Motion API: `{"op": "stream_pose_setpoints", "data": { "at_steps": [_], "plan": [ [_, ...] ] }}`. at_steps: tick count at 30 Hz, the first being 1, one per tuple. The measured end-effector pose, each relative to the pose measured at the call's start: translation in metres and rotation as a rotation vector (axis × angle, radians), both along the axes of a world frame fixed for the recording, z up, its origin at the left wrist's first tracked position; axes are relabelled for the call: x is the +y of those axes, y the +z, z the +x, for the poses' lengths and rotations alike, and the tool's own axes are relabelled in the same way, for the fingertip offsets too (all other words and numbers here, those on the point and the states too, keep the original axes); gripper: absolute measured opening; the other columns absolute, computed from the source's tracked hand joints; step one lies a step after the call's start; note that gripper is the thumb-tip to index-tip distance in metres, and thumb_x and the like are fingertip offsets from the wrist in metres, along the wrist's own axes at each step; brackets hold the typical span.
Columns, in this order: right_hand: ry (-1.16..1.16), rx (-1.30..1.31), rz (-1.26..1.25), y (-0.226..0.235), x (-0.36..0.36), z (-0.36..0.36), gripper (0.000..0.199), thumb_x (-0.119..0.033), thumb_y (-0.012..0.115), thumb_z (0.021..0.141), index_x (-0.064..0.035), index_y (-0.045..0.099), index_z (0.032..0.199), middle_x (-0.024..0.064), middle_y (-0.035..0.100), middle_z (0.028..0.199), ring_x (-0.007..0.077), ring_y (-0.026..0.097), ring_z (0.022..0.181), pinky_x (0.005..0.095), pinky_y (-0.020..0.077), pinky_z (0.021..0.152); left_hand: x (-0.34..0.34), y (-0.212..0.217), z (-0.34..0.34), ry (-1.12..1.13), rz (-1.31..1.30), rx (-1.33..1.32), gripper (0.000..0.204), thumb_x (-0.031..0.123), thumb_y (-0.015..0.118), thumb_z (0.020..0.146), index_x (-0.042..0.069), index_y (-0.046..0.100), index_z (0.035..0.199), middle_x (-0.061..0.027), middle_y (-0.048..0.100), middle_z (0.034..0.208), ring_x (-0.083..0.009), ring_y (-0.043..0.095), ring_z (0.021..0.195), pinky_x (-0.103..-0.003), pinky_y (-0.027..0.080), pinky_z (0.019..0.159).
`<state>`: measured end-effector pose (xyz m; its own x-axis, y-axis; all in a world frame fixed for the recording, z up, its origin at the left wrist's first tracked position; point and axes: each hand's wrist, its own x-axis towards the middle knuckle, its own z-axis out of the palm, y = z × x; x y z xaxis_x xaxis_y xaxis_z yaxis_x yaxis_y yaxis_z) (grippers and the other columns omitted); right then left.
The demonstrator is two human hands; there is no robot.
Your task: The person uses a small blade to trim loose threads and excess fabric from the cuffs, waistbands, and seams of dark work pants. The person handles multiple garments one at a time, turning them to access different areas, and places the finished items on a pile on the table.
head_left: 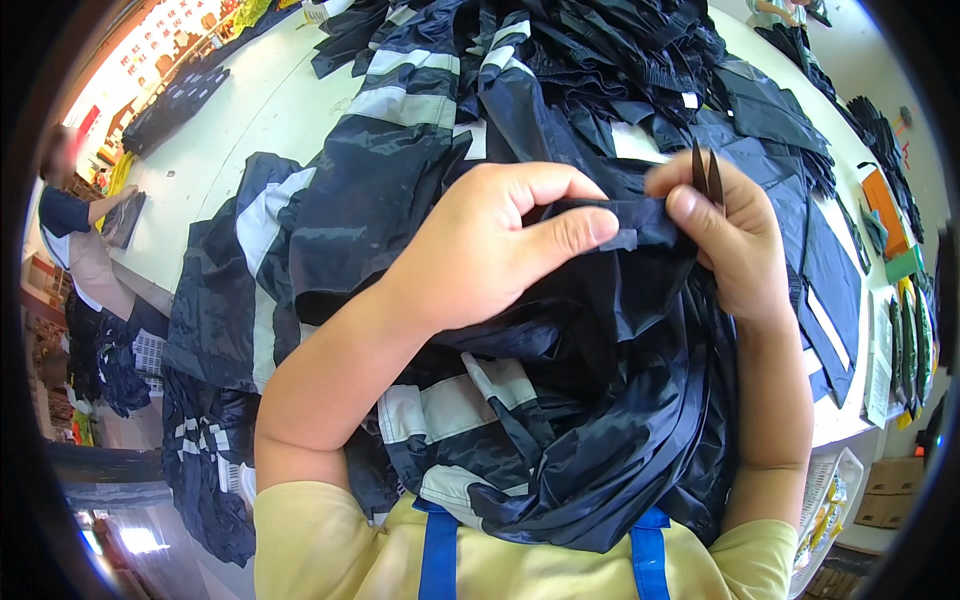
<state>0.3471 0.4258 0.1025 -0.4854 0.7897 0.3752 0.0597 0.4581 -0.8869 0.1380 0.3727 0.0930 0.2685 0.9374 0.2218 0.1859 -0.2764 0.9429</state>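
Observation:
A dark navy garment (640,430) with pale bands is bunched up against my front. My left hand (475,245) pinches its folded edge between thumb and fingers. My right hand (745,235) is closed at the other end of that stretch of edge, thumb against fingers. Small dark thread snips (708,180) are held in the same right hand, their two pointed blades sticking up, slightly apart, clear of the cloth. The snips' handle is hidden in the palm. Between my hands the edge runs roughly level, with a small pale patch below it.
A heap of similar dark garments (620,60) covers the far part of the white table (250,110). Flat dark pieces (770,160) lie to the right, near an orange box (885,210). At the far left, another person (85,230) stands by the table edge.

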Motion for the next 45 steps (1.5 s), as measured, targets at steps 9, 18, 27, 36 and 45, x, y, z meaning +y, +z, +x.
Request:
{"op": "stream_pose_setpoints", "data": {
  "at_steps": [9,18,27,36,45],
  "plan": [
    [-0.134,-0.34,0.71,0.013,-0.032,0.009,0.028,-0.002,0.076,0.065,-0.0002,0.059,0.087,0.0087,0.057,0.083,0.018,0.057,0.064,0.0259,0.048,0.052,0.003,-0.007,-0.002,0.014,-0.127,-0.327,0.015,0.015,0.062,0.089,0.001,0.064,0.091,0.0048,0.06,0.083,-0.0014,0.049,0.077,-0.017,0.04,0.073],
    [-0.159,-0.343,0.69,0.009,-0.031,0.009,0.027,-0.003,0.077,0.065,-0.0003,0.064,0.089,0.008,0.056,0.082,0.0165,0.059,0.065,0.0236,0.0504,0.052,0.0,-0.01,0.0,-0.054,-0.205,-0.566,0.014,0.014,0.061,0.088,0.002,0.064,0.096,0.0037,0.061,0.087,-0.0023,0.053,0.079,-0.018,0.042,0.076],
    [-0.22,-0.327,0.75,0.003,-0.032,0.003,0.027,-0.005,0.078,0.066,0.0,0.064,0.089,0.0077,0.056,0.081,0.0165,0.058,0.062,0.0247,0.0491,0.051,0.0,-0.011,0.007,-0.071,-0.263,-0.57,0.018,0.015,0.062,0.088,0.001,0.065,0.1,0.0011,0.064,0.092,-0.0034,0.056,0.082,-0.019,0.044,0.078],
    [-0.232,-0.276,0.769,-0.002,-0.029,0.001,0.027,-0.005,0.079,0.064,-0.0013,0.067,0.087,0.005,0.058,0.082,0.009,0.053,0.062,0.0194,0.0414,0.051,-0.001,-0.01,0.009,-0.099,-0.297,-0.614,0.016,0.015,0.061,0.088,0.002,0.065,0.097,0.0014,0.065,0.088,-0.0037,0.057,0.08,-0.019,0.044,0.077],
    [-0.192,-0.298,0.829,0.001,-0.028,0.001,0.026,-0.003,0.079,0.063,-0.0001,0.066,0.086,0.0068,0.059,0.082,0.0134,0.056,0.064,0.0219,0.0436,0.053,0.0,-0.012,0.005,-0.15,-0.334,-0.621,0.021,0.016,0.061,0.089,-0.002,0.064,0.099,-0.0027,0.065,0.094,-0.0069,0.057,0.087,-0.021,0.044,0.082]
  ]
}}
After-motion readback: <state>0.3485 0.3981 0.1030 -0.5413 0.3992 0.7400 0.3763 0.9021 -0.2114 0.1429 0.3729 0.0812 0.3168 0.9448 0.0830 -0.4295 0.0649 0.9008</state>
